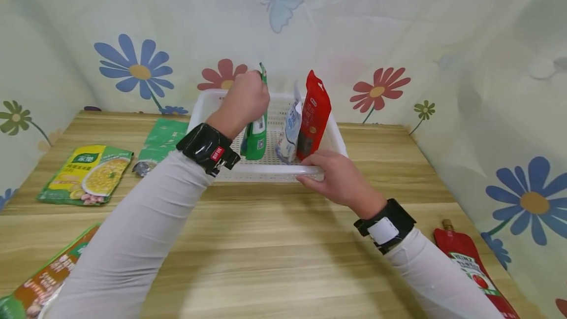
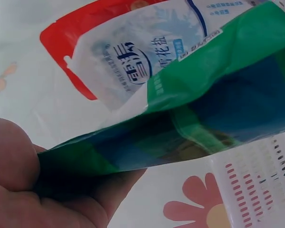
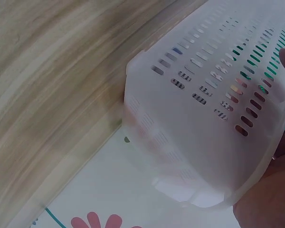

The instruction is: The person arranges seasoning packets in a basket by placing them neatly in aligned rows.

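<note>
A white perforated plastic basket (image 1: pixel 266 170) stands at the back of the table. Over its left part, my left hand (image 1: pixel 245 97) pinches the top of a green pouch (image 1: pixel 256 143), whose lower end hangs inside the basket. The left wrist view shows the green pouch (image 2: pixel 204 80) between thumb and fingers. My right hand (image 1: pixel 338 178) grips the basket's front rim near the right corner, thumb outside. To the right inside the basket, a white-and-blue salt bag (image 1: pixel 290 129) leans beside a red packet (image 1: pixel 315 117), both upright. Through the right wrist view's basket wall (image 3: pixel 194 137), the contents show only in slits.
Left of the basket lie a green packet (image 1: pixel 161 137) and a yellow-green soup pouch (image 1: pixel 88 174). A brown-and-green packet (image 1: pixel 53 277) is partly behind my left sleeve. A red Heinz ketchup pouch (image 1: pixel 469 265) lies at the right edge. A flower-patterned curtain (image 1: pixel 385 23) surrounds the table.
</note>
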Available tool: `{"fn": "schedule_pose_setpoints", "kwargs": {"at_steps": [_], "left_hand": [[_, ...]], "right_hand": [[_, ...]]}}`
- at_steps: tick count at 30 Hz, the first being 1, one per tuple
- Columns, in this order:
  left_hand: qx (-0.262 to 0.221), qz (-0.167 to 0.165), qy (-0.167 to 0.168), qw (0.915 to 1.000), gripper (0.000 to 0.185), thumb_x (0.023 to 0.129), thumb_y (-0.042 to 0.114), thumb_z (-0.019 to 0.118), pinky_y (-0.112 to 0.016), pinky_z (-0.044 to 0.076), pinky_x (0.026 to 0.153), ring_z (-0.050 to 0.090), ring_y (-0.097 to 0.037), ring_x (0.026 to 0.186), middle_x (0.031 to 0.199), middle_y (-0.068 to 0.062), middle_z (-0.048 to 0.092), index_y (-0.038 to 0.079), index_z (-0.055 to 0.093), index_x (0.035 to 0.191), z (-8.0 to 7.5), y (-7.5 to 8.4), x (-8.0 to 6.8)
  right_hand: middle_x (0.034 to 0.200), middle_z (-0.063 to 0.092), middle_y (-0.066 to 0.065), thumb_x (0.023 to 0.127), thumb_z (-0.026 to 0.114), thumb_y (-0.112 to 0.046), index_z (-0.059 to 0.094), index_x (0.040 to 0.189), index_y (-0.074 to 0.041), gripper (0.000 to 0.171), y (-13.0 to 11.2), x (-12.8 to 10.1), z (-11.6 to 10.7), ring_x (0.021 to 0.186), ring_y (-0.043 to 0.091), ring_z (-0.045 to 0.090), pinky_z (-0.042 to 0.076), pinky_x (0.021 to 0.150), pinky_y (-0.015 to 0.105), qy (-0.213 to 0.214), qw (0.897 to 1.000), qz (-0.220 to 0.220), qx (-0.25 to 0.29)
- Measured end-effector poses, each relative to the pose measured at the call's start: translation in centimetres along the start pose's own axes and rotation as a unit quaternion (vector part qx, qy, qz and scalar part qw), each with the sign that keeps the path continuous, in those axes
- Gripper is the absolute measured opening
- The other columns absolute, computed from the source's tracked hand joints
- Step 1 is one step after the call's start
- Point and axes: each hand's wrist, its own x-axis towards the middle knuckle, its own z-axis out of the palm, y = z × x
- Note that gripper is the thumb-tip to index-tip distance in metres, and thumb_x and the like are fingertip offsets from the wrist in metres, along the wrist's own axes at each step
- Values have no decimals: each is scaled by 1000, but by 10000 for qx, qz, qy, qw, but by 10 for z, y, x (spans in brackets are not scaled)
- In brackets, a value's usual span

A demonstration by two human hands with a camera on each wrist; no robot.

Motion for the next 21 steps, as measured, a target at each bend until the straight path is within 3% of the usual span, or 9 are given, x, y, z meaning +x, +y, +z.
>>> {"fn": "schedule_pose_setpoints", "kwargs": {"at_steps": [4,10,17,21], "left_hand": [[440,45,19,9990,35,106,15,34,-36,61,76,71,-28,88,101,-17,64,-5,61,116,5,-3,7],[777,-208,-41,9968,35,106,15,38,-36,62,78,70,-27,92,109,-18,64,-5,63,122,11,-1,13],[578,-339,-38,9977,31,107,18,45,-38,63,77,72,-28,88,107,-17,68,-3,61,123,22,1,18],[329,-242,88,9991,30,108,17,45,-40,63,80,73,-29,92,110,-18,69,-4,57,126,31,-1,20]], "right_hand": [[103,74,1,89,81,-34,76,111,-14,30,-2,1,0,90,16,64,59,81,35,40,9999,-14,-114],[103,73,1,89,81,-34,76,110,-13,30,-3,1,1,89,16,63,59,80,35,78,9998,-62,-192],[101,74,0,88,82,-34,76,109,-14,29,-1,0,4,88,16,64,59,80,35,181,9990,-125,-380],[100,74,1,89,81,-35,76,108,-14,28,0,-1,6,87,16,64,59,80,35,252,9982,-171,-521]]}}
